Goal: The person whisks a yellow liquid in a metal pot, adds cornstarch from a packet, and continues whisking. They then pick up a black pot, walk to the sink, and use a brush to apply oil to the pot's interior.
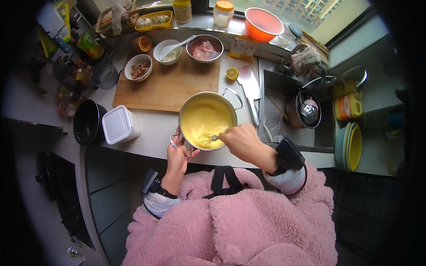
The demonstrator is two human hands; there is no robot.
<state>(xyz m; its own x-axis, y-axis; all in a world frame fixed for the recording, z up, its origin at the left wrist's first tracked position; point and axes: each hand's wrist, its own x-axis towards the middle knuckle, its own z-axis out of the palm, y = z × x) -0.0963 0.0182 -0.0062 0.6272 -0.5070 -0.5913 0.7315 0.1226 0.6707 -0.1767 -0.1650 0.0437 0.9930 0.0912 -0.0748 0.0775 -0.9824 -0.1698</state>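
A two-handled steel pot [235,111] holds a thick yellow batter [208,116] at the counter's front edge. My left hand [177,154] grips the pot's near-left loop handle. In my right hand [244,143] is a wire whisk [210,137], its wires partly in the batter. Behind the pot lies a wooden cutting board [159,89], which bears a bowl of brown chopped pieces [139,68] and a white bowl [168,52] with a white spoon [176,46] in it. A steel bowl of raw meat [204,49] stands at the board's back right.
A cleaver [250,89] and a halved lemon [232,73] lie right of the board, beside the sink [306,138] with a pot of utensils. To the left stand a white lidded container [120,124] and a black pot [88,123]. An orange bowl [263,25] sits on the windowsill.
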